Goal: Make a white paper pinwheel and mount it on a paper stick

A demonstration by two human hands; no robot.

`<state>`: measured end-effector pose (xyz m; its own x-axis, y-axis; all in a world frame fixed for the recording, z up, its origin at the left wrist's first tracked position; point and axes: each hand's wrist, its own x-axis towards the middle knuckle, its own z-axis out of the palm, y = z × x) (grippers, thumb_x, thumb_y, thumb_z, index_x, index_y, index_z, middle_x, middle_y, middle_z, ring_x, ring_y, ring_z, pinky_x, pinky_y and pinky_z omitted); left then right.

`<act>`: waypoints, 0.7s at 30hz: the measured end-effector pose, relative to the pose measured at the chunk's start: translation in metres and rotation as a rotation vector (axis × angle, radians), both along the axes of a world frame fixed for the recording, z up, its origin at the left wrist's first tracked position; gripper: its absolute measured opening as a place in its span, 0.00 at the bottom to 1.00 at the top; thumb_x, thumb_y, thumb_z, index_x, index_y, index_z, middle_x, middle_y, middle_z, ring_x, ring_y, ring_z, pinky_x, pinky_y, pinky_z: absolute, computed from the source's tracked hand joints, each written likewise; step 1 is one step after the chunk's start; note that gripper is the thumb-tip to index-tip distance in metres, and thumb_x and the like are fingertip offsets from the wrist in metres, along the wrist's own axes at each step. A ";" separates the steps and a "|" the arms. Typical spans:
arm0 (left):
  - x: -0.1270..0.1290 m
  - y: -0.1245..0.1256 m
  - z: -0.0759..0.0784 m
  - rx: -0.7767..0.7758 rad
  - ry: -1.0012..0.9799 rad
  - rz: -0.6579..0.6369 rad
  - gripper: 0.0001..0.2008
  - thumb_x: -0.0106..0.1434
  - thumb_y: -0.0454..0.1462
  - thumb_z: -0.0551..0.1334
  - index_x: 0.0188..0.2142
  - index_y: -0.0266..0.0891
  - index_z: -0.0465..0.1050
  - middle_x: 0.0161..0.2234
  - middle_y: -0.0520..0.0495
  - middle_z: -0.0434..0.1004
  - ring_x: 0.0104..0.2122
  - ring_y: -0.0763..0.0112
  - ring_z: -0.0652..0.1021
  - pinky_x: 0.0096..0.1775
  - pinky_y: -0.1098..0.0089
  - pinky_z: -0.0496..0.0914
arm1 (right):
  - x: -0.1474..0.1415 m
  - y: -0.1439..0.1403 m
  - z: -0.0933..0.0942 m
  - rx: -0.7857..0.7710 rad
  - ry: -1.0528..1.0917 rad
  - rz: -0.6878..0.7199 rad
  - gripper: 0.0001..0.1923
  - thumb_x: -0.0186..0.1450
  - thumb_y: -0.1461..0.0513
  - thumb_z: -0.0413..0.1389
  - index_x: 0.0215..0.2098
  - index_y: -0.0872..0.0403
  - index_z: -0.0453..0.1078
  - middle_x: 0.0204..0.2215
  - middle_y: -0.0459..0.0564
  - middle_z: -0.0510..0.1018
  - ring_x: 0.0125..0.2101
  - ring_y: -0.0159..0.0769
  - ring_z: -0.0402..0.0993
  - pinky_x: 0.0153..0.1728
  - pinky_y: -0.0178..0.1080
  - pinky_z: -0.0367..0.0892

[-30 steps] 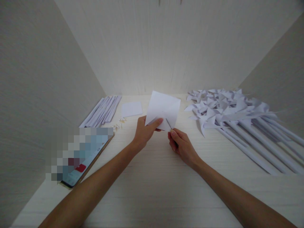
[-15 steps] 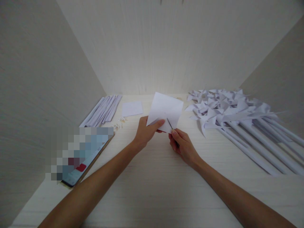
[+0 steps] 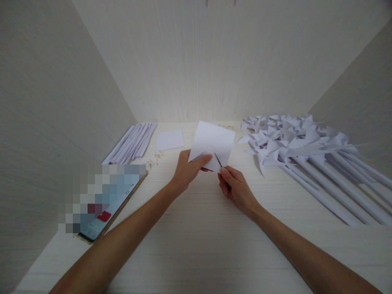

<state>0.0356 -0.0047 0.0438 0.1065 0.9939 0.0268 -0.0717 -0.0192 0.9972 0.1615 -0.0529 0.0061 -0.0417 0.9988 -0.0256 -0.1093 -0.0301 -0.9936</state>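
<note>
Pale wood-grain table [image 3: 196, 245], matte. Far right, a heap of finished paper pinwheels [image 3: 284, 141] on rolled white sticks; far left, spare rolled sticks [image 3: 134, 141]. Centre, raised just above the table: a white paper square [image 3: 214, 141], crisp, thin. My left hand [image 3: 186, 169] pinches its lower corner; my right hand [image 3: 235, 188], fingers closed, drives a thin dark blade [image 3: 218, 159] into it. I judge this the slitting step; next calls for a short, straight cut.

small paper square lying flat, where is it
In the head view the small paper square lies left of centre at the table's back, between the rolled paper sticks and the held sheet.
</note>
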 end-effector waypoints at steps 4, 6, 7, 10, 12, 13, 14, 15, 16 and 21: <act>0.000 0.000 0.001 -0.004 -0.007 -0.010 0.10 0.42 0.38 0.65 0.21 0.32 0.70 0.18 0.51 0.72 0.18 0.75 0.71 0.20 0.74 0.68 | 0.000 0.000 0.002 -0.011 -0.007 0.002 0.17 0.58 0.51 0.48 0.21 0.54 0.57 0.07 0.36 0.55 0.08 0.21 0.46 0.09 0.27 0.41; 0.000 -0.001 0.002 -0.009 -0.013 -0.019 0.10 0.42 0.38 0.65 0.21 0.32 0.70 0.18 0.50 0.72 0.18 0.75 0.72 0.20 0.75 0.68 | -0.001 -0.001 0.002 -0.014 0.004 0.004 0.17 0.58 0.51 0.48 0.21 0.54 0.57 0.07 0.36 0.56 0.08 0.21 0.46 0.09 0.27 0.41; 0.000 -0.001 0.003 -0.010 -0.014 -0.023 0.10 0.42 0.38 0.65 0.21 0.32 0.70 0.18 0.50 0.72 0.18 0.75 0.72 0.20 0.75 0.68 | -0.001 -0.001 0.003 -0.017 0.011 0.003 0.17 0.57 0.50 0.49 0.21 0.54 0.57 0.07 0.36 0.56 0.08 0.21 0.47 0.09 0.27 0.41; 0.000 -0.002 0.004 -0.008 -0.005 -0.036 0.09 0.42 0.38 0.65 0.21 0.32 0.70 0.18 0.50 0.72 0.18 0.74 0.72 0.19 0.75 0.67 | -0.002 -0.001 0.002 -0.033 0.027 -0.002 0.17 0.57 0.50 0.49 0.21 0.54 0.57 0.07 0.36 0.56 0.09 0.21 0.47 0.09 0.27 0.40; 0.000 -0.002 0.004 -0.005 0.005 -0.043 0.09 0.42 0.38 0.65 0.21 0.32 0.70 0.18 0.50 0.72 0.18 0.74 0.72 0.19 0.75 0.67 | -0.003 -0.001 0.002 -0.044 0.037 -0.006 0.18 0.56 0.49 0.50 0.21 0.54 0.57 0.08 0.36 0.55 0.09 0.21 0.47 0.09 0.27 0.40; 0.000 -0.002 0.003 -0.005 0.012 -0.048 0.09 0.42 0.38 0.65 0.20 0.32 0.70 0.18 0.50 0.72 0.18 0.74 0.72 0.19 0.75 0.67 | -0.002 0.000 0.001 -0.047 0.042 -0.009 0.18 0.56 0.49 0.50 0.21 0.54 0.57 0.08 0.36 0.55 0.09 0.21 0.47 0.09 0.27 0.40; 0.000 -0.003 0.003 -0.004 0.018 -0.052 0.09 0.42 0.38 0.65 0.20 0.32 0.70 0.17 0.50 0.72 0.18 0.74 0.72 0.19 0.75 0.67 | -0.002 0.000 0.001 -0.046 0.046 -0.011 0.18 0.56 0.49 0.50 0.21 0.54 0.56 0.08 0.36 0.55 0.09 0.21 0.47 0.09 0.28 0.40; 0.000 -0.003 0.003 -0.004 0.023 -0.054 0.09 0.42 0.38 0.65 0.20 0.32 0.70 0.17 0.50 0.72 0.18 0.73 0.72 0.19 0.75 0.67 | -0.002 0.000 0.001 -0.043 0.048 -0.011 0.18 0.56 0.49 0.50 0.21 0.54 0.56 0.08 0.36 0.55 0.09 0.21 0.47 0.09 0.28 0.40; 0.000 -0.003 0.003 -0.004 0.026 -0.054 0.09 0.42 0.38 0.65 0.20 0.32 0.70 0.17 0.50 0.71 0.18 0.73 0.72 0.19 0.75 0.67 | -0.002 0.000 0.000 -0.037 0.048 -0.012 0.18 0.56 0.49 0.50 0.21 0.54 0.56 0.08 0.36 0.55 0.09 0.21 0.47 0.09 0.28 0.41; 0.000 -0.002 0.002 0.002 0.028 -0.066 0.09 0.42 0.38 0.65 0.20 0.33 0.70 0.18 0.50 0.72 0.18 0.72 0.72 0.20 0.73 0.67 | -0.001 -0.001 0.001 -0.030 0.047 -0.004 0.18 0.56 0.49 0.50 0.21 0.54 0.56 0.08 0.36 0.56 0.09 0.21 0.47 0.09 0.28 0.40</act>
